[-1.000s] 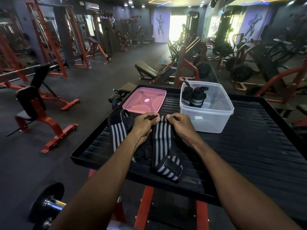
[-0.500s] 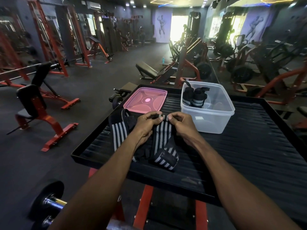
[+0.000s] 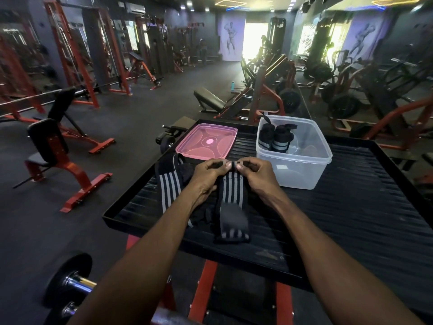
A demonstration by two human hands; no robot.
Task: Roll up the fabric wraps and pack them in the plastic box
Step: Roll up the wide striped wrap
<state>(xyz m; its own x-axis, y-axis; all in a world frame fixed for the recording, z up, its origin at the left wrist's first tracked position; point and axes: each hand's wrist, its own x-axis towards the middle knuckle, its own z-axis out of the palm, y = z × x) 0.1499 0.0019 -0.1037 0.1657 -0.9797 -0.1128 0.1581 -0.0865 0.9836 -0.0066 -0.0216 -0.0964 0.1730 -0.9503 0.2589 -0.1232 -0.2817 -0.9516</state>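
Gym tray: left hand and right hand fingers pinch striped wrap beside plastic box.

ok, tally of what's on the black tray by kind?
Rolled wraps in the plastic box: 2
Unrolled striped wraps: 2, one held by the left hand and right hand, one lying left
Plastic box: 1
Pink lid: 1
Total: 6

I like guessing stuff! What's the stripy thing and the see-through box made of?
The stripy wrap looks like soft woven stretchy fabric: it bends limply under both hands' fingers. The box looks like clear, smooth plastic: you can see rolled wraps through its walls.
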